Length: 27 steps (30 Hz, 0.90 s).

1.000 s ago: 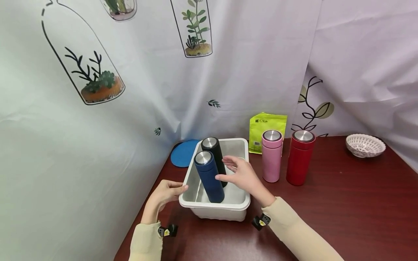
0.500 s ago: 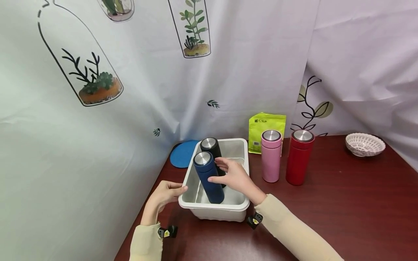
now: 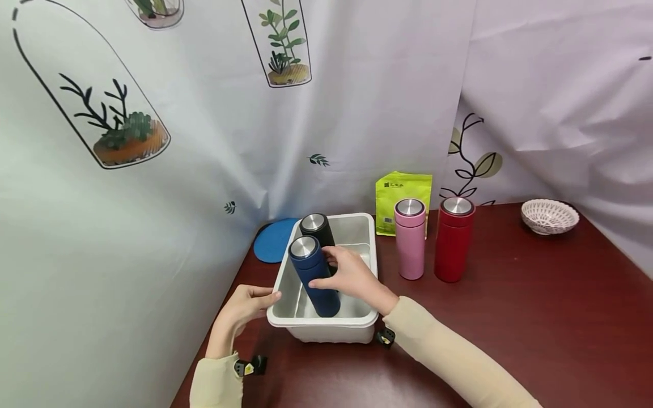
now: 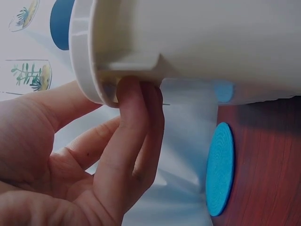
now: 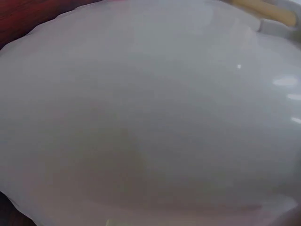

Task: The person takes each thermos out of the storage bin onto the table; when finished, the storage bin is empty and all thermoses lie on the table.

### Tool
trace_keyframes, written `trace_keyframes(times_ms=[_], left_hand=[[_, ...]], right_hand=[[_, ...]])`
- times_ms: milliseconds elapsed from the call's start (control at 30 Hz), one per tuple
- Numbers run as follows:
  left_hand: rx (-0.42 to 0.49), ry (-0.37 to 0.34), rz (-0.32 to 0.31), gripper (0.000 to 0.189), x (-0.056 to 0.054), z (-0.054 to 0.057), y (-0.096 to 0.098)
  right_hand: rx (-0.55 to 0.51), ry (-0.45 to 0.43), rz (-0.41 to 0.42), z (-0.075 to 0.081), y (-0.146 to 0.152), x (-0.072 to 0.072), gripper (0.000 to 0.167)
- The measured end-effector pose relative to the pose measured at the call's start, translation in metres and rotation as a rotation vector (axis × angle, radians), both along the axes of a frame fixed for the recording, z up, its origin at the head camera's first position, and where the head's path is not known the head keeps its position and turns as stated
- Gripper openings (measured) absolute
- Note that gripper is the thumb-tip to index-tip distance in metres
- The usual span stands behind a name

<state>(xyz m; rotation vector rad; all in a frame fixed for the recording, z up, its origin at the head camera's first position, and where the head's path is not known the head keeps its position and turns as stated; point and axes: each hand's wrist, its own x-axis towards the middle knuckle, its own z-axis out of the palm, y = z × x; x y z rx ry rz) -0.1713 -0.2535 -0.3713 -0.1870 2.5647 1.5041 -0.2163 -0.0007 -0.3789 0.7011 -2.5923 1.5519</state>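
A white plastic bin (image 3: 326,322) stands on the dark red table with two thermos bottles upright inside. My left hand (image 3: 241,311) pinches its left rim near the front corner; in the left wrist view, the fingers (image 4: 129,113) curl under the rim of the bin (image 4: 216,37). My right hand (image 3: 354,276) reaches over the right side and grips the blue thermos (image 3: 308,271), thumb in front and fingers behind it, partly hidden. Behind it stands the black thermos (image 3: 321,231), its lower part covered. The bin's outer wall (image 5: 150,103) fills most of the right wrist view.
To the right of the bin stand a pink thermos (image 3: 410,249) and a red thermos (image 3: 453,249). A lime-green pouch (image 3: 388,209) is behind them. A white woven basket (image 3: 550,218) sits far right, and a round blue mat (image 3: 270,243) lies behind left.
My right hand has moved left and its thumb and fingers have come around the blue thermos. My left hand stays at the rim. The whole head view has shifted slightly.
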Motion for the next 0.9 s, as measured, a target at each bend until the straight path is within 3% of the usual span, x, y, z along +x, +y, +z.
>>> trace_keyframes(times_ms=[233, 500, 900], left_hand=[[-0.024, 0.005, -0.024, 0.045, -0.002, 0.002, -0.001], [0.017, -0.009, -0.034, 0.046, 0.000, 0.001, -0.002], [0.006, -0.012, -0.022, 0.043, -0.002, 0.002, -0.001]], right_hand=[[0.067, 0.062, -0.015, 0.000, -0.004, -0.004, 0.081], [0.170, 0.175, -0.036, -0.003, -0.011, -0.005, 0.082], [0.140, 0.191, -0.043, 0.000, -0.013, -0.003, 0.072]])
